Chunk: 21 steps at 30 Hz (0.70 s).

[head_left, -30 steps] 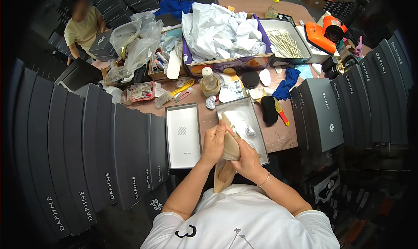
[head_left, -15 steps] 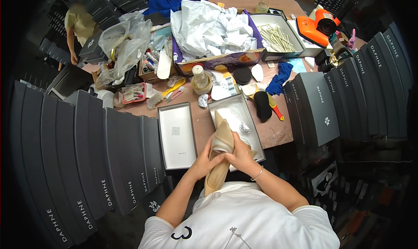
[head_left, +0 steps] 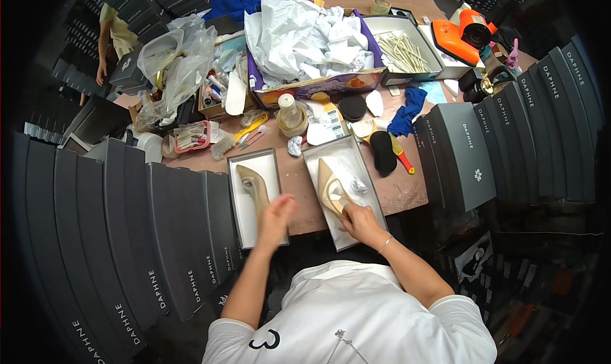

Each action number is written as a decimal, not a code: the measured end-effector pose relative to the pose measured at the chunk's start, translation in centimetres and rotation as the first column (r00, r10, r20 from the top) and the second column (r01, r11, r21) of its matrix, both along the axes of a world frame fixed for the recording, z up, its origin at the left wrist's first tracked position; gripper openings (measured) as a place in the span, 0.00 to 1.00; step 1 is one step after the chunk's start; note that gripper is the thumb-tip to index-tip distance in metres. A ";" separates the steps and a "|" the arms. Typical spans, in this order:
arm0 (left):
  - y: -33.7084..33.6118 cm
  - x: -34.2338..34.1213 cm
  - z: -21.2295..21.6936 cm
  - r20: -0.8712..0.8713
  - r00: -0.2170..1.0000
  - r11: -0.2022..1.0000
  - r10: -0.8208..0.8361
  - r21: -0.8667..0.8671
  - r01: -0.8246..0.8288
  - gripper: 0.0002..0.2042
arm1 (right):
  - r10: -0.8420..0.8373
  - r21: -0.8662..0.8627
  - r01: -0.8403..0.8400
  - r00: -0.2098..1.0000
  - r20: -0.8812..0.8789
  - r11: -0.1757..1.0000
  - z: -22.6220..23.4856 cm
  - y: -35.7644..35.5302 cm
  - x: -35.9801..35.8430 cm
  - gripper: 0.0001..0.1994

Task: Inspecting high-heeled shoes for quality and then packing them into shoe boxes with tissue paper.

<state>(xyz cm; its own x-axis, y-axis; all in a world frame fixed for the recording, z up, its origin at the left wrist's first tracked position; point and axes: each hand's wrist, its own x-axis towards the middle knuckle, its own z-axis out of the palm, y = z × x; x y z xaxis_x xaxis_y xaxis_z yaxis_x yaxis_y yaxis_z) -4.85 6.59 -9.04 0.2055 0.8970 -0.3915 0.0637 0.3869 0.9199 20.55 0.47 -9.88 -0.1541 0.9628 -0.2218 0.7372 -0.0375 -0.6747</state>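
One beige pointed shoe [head_left: 256, 187] lies on its side in the left shallow white-lined box part [head_left: 274, 165]. My left hand [head_left: 277, 216] is over the right edge of that part, slightly blurred, its fingers loosely stretched and holding nothing. A second beige pointed shoe [head_left: 328, 184] rests in the white-lined shoebox [head_left: 375, 206] on the right, toe toward the far end. At its near end my right hand [head_left: 361, 222] is closed on the shoe, hiding the part it grips. Crumpled white paper [head_left: 358, 184] sits beside this shoe.
Behind stand a glass jar [head_left: 292, 117], a purple carton [head_left: 331, 87] heaped with white paper, and a box of thin sticks [head_left: 404, 52]. A black brush [head_left: 383, 154] lies right of the shoebox. Stacked dark shoeboxes [head_left: 130, 230] flank both sides. Another person [head_left: 114, 39] stands far left.
The shoe that both hands held now lies in the left box part, and my left hand has let go of it. My right hand has moved right to the shoe in the right box.
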 end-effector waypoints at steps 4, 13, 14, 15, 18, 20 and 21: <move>-4.6 6.6 0.0 0.319 0.928 0.940 0.190 -0.333 -0.078 0.29 | -0.029 0.042 0.035 0.990 -0.137 0.999 5.6 0.4 -0.7 0.06; -4.1 8.8 1.7 0.658 0.689 0.869 0.304 -0.488 0.082 0.29 | -0.043 0.406 0.104 0.987 -0.158 0.908 8.8 3.6 -1.2 0.10; -4.4 8.6 1.7 0.656 0.704 0.860 0.273 -0.494 0.128 0.29 | -0.032 0.472 0.067 0.996 -0.083 0.879 8.2 4.3 -1.1 0.11; -4.8 9.0 3.0 0.616 0.735 0.865 0.284 -0.495 0.081 0.29 | -0.004 0.431 -0.009 1.000 0.029 0.902 7.3 4.8 -1.4 0.11; -5.4 9.4 3.2 0.575 0.687 0.821 0.444 -0.568 -0.055 0.29 | 0.070 0.390 -0.113 0.990 0.121 0.914 5.6 4.8 -2.1 0.11; -4.9 8.5 2.7 0.534 0.646 0.764 0.545 -0.634 -0.120 0.31 | 0.028 0.377 -0.060 0.996 0.089 0.924 5.3 4.3 -1.8 0.11; -4.5 7.6 1.7 0.550 0.634 0.764 0.543 -0.636 -0.103 0.31 | -0.037 0.403 0.003 0.997 0.075 0.915 4.6 4.5 -1.1 0.11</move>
<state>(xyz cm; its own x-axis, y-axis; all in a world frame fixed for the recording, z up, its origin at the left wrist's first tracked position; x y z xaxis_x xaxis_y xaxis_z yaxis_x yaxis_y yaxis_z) 2.79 2.05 -7.39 0.3378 0.6615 -0.6696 -0.7044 0.6495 0.2863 19.46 4.98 -5.33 -0.1319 0.9759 0.1741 0.7907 0.2095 -0.5752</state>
